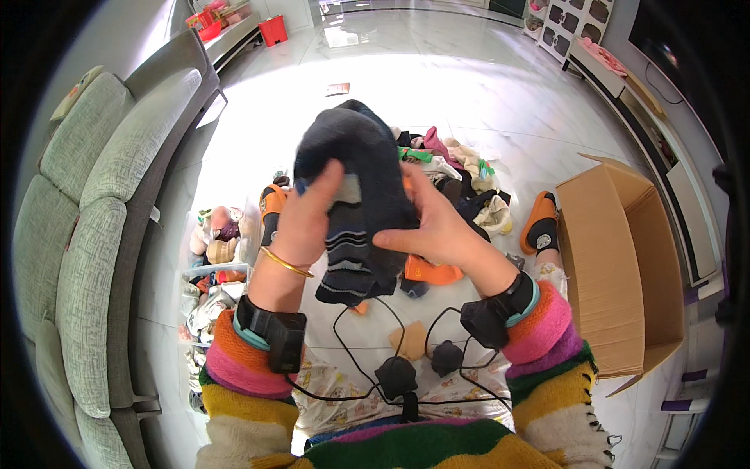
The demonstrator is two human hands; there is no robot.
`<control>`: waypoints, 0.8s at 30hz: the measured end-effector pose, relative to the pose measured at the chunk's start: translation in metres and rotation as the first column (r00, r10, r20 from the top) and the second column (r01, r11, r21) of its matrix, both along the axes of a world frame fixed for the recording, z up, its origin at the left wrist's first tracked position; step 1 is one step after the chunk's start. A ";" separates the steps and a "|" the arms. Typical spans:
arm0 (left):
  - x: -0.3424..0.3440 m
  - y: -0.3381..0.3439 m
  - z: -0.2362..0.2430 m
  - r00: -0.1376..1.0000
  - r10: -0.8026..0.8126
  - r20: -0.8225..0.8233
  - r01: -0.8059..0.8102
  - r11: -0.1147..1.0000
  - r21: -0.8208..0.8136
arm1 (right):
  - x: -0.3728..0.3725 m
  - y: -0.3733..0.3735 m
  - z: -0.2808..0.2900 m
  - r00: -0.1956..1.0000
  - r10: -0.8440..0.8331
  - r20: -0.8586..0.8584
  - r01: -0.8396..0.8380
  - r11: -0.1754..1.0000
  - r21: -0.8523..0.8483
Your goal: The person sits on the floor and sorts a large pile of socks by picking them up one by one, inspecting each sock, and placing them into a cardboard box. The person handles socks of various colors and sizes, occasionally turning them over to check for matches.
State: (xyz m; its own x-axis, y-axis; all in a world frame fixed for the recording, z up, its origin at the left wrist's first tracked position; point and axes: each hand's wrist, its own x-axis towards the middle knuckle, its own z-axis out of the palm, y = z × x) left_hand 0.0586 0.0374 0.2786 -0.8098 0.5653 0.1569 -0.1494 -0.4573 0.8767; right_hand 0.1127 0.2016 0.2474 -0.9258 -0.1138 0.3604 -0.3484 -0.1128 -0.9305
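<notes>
A pair of dark socks (348, 137), one with grey and white stripes toward its lower end, is held up in front of me. My left hand (306, 215) grips the socks' left side, its thumb lying on the fabric. Round the right side my right hand (437, 223) is closed, thumb across the front of the plain dark sock. The fingers behind the socks are hidden. Beyond and below them a loose heap of mixed socks (488, 211) spreads on the floor, partly covered by my hands. An orange sock (432, 271) lies just under my right hand.
On the left, clear plastic bins (219, 270) full of socks stand in a row beside a grey sofa (101, 180). An open cardboard box (601, 273) sits at the right, by my orange slipper (539, 223). Black cables (406, 328) run between my wrists.
</notes>
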 end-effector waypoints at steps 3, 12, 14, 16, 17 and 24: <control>0.001 0.003 -0.014 0.912 0.035 -0.409 -0.106 0.983 -0.152 | 0.002 -0.005 0.007 0.998 0.005 0.056 -0.015 0.982 0.186; 0.020 0.004 -0.068 0.919 -0.316 0.237 0.354 0.925 -0.139 | 0.002 0.031 0.030 0.875 -0.033 -0.483 0.309 0.805 0.506; 0.016 0.004 -0.069 0.905 -0.302 0.299 0.338 0.938 -0.074 | 0.009 0.035 0.030 0.863 0.023 -0.505 0.385 0.616 0.687; 0.011 0.003 -0.067 0.782 -0.441 0.441 0.422 0.895 0.147 | 0.014 0.035 0.028 0.834 0.076 -0.546 0.438 0.510 0.740; 0.011 0.003 -0.066 0.741 -0.459 0.490 0.416 0.887 0.202 | 0.015 0.035 0.026 0.822 0.079 -0.563 0.477 0.445 0.758; 0.024 0.014 -0.075 0.945 -0.206 0.255 0.256 0.950 -0.179 | 0.012 0.033 0.012 0.992 0.110 -0.056 -0.073 0.887 0.456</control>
